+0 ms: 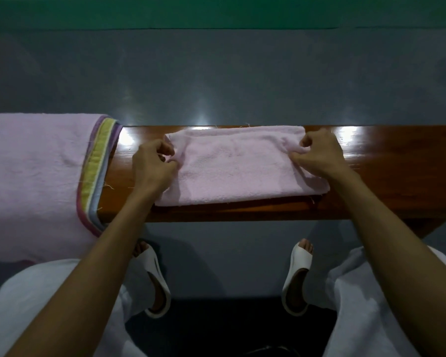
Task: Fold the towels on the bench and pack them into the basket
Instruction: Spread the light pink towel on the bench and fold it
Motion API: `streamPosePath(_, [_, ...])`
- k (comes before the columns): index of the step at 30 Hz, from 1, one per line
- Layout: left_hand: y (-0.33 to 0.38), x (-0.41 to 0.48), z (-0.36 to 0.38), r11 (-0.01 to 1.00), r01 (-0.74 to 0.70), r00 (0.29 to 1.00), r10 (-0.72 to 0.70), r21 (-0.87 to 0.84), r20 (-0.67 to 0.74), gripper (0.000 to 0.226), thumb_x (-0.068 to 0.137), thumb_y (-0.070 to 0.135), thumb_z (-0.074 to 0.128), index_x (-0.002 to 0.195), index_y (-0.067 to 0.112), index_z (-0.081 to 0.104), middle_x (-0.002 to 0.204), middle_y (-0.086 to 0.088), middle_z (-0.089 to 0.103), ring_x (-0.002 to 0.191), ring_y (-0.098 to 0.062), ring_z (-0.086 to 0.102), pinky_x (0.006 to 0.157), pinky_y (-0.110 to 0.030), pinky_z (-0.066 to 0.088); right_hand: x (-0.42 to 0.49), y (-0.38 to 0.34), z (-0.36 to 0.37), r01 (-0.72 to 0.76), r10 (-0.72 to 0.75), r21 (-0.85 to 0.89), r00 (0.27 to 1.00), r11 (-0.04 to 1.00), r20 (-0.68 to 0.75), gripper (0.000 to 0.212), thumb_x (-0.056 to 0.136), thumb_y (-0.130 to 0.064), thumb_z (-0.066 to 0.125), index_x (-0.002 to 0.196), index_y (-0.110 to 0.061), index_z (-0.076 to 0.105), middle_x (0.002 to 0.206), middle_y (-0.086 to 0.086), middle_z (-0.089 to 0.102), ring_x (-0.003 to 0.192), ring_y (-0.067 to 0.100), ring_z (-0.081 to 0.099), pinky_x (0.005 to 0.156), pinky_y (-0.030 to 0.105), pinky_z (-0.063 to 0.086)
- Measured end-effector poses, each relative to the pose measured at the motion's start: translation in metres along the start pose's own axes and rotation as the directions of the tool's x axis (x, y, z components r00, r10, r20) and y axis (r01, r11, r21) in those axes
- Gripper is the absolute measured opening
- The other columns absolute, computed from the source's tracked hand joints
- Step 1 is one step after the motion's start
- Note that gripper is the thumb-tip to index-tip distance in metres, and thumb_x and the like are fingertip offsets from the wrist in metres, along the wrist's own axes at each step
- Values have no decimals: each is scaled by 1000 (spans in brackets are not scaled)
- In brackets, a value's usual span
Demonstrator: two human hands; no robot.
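The small pink towel [237, 166] lies partly folded on the desk [397, 171], the left hand [152, 168] pinching its left end and the right hand [317, 155] pinching its right end. The striped towel [36, 176] beside it looks unfolded; no basket shows, so packing seems yet to come

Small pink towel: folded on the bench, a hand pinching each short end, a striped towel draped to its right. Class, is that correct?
No. The head view shows the striped towel left of the small towel, not right. The rest holds: folded on the bench, left hand and right hand pinching its ends.
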State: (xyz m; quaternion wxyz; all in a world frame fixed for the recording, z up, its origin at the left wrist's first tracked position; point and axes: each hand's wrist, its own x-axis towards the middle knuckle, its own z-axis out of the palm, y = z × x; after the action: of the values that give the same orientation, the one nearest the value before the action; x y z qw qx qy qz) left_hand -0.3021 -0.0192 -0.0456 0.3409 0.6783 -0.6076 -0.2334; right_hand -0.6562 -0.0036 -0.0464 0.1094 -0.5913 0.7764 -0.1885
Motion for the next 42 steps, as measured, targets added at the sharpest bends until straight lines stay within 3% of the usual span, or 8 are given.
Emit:
streamPosePath(5, [-1, 2, 4, 998, -62, 998, 63, 15, -28, 47, 87, 26, 82, 126, 13, 61, 110, 6, 58, 97, -14, 59, 76, -23, 50, -1, -6, 1, 25, -16, 239, 999, 971, -38, 27, 85, -30, 81, 95, -17, 61, 94, -1, 61, 86, 17, 58, 65, 22, 44])
streamPosePath(10, [-3, 9, 9, 998, 30, 999, -31, -63, -16, 44, 90, 34, 78, 127, 15, 65, 109, 10, 59, 93, -12, 59, 67, -13, 44, 6, -6, -3, -198, 199, 512, 979, 836, 53, 62, 78, -28, 89, 130, -10, 59, 122, 2, 60, 108, 19, 59, 84, 30, 52])
streamPosePath(17, [1, 17, 2, 990, 25, 992, -42, -136, -120, 19, 95, 31, 73, 110, 19, 74, 97, 10, 68, 83, -3, 64, 74, -13, 49, 9, -5, -9, -110, 159, 588, 987, 801, -33, 28, 82, -12, 81, 109, -15, 76, 104, -2, 67, 89, 9, 63, 67, 13, 52])
streamPosePath(22, [6, 25, -2, 974, 35, 990, -65, -223, -127, 31, 96, 30, 71, 124, 15, 71, 108, 12, 65, 98, -6, 63, 78, -12, 50, 19, 3, -15, -34, 171, 779, 981, 626, -95, 35, 82, -1, 75, 113, -16, 75, 105, 5, 74, 88, 10, 70, 80, 28, 60])
streamPosePath(28, [-6, 27, 12, 986, 76, 989, -93, -149, -112, 35, 101, 31, 64, 135, 19, 64, 130, 1, 67, 114, -15, 64, 91, -22, 53, 18, 12, 8, -152, 273, 676, 959, 721, -75, 48, 88, -2, 68, 135, -6, 62, 118, 10, 73, 92, 7, 69, 71, 8, 50])
streamPosePath(35, [18, 6, 34, 932, -252, 964, 266, 262, -19, 52, 104, 40, 54, 150, 18, 46, 154, -7, 47, 142, -26, 40, 117, -41, 33, 5, -8, 12, 62, -36, 106, 973, 992, -228, 74, 87, -43, 69, 151, -16, 45, 137, 14, 60, 127, 33, 53, 106, 45, 45])
streamPosePath(38, [31, -11, 63, 871, -421, 903, 375, 253, 210, 61, 107, 51, 38, 161, 25, 28, 169, -2, 22, 157, -23, 15, 127, -44, 15, -14, -41, 33, 305, -306, -28, 949, 952, -70, 79, 91, -57, 48, 157, -16, 36, 160, 12, 40, 149, 34, 33, 122, 49, 26])
streamPosePath(42, [13, -17, 88, 778, -460, 869, 298, 428, 394, 70, 105, 64, 16, 165, 31, 1, 173, -1, -5, 159, -23, -9, 127, -50, -5, -31, -55, 62, 384, -337, -201, 912, 901, 235, 79, 96, -69, 15, 163, -30, 6, 172, 1, -3, 158, 25, -6, 127, 54, 0])
